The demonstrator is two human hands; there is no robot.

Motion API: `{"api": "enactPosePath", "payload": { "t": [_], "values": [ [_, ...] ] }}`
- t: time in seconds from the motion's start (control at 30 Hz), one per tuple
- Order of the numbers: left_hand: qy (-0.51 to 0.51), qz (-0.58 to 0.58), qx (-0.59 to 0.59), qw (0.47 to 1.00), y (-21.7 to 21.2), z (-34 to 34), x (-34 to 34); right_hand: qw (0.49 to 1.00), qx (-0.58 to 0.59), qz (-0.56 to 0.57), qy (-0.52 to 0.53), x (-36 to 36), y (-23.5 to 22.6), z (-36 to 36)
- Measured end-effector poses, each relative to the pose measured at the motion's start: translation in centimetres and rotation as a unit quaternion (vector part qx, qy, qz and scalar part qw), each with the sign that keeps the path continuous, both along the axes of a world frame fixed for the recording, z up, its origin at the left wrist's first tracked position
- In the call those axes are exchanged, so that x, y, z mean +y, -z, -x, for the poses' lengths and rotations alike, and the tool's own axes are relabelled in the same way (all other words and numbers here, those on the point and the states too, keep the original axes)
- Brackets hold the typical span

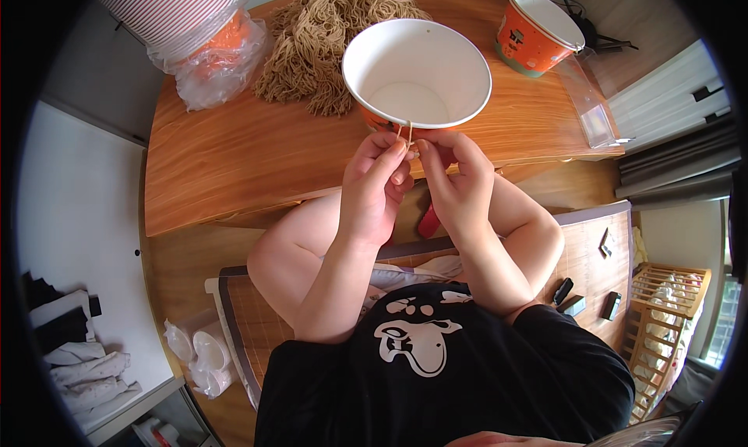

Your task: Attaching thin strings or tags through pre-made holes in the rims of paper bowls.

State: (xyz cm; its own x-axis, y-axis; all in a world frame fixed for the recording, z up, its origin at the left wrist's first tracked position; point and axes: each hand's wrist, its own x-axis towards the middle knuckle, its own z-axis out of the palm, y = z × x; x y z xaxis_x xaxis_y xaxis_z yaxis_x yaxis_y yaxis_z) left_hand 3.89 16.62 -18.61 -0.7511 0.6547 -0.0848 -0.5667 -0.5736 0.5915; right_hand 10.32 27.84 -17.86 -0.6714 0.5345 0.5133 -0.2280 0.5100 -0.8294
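A large paper bucket, white inside with an orange printed outside, stands at the table's front edge. A thin tan cord hangs in a loop over or through its near wall just under the rim; which of the two I cannot tell. My left hand pinches the cord between thumb and forefinger. Close beside it, my right hand is closed on the cord too, thumb and fingertips together. The fingertips of both hands nearly meet in front of the bucket, and the cord ends between them are partly hidden.
Behind the bucket on the left lies a heap of tan cords. A stack of paper buckets in clear plastic stands at the far left. Another orange bucket is at the back right, near a clear plastic holder.
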Motion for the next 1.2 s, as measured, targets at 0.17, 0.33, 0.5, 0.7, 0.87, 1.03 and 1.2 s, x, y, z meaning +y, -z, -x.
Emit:
{"api": "enactPosePath", "payload": {
  "t": [0.17, 0.33, 0.5, 0.7, 0.87, 1.03, 1.2],
  "values": [
    [0.026, 0.013, -0.004, 1.0, 0.1, 0.1, -0.3, 1.0, -0.007, 0.03, 0.0, -0.6, -0.1, 0.3],
    [0.021, 0.029, 0.014, 0.999, 0.1, 0.1, -0.8, 1.0, -0.02, 0.02, 0.012, -0.8, -0.6, 0.3],
    [0.029, 0.033, 0.006, 0.999, -0.4, 0.0, -1.2, 0.999, -0.011, -0.031, 0.03, -0.9, -1.3, 0.2],
    [0.045, 0.049, -0.006, 0.998, -0.6, 0.1, -1.5, 0.995, -0.021, -0.09, 0.036, -0.6, -1.8, 0.0],
    [0.054, 0.053, 0.016, 0.997, -0.4, 0.2, -1.5, 0.993, -0.025, -0.101, 0.053, -0.7, -2.2, -0.2],
    [0.048, 0.03, 0.028, 0.998, -0.3, -0.1, -1.4, 0.992, -0.019, -0.118, 0.051, -0.8, -2.5, -0.2],
    [0.043, 0.039, -0.004, 0.998, -0.5, -0.3, -1.2, 0.989, -0.015, -0.14, 0.041, -0.6, -2.1, -0.4]
  ]
}}
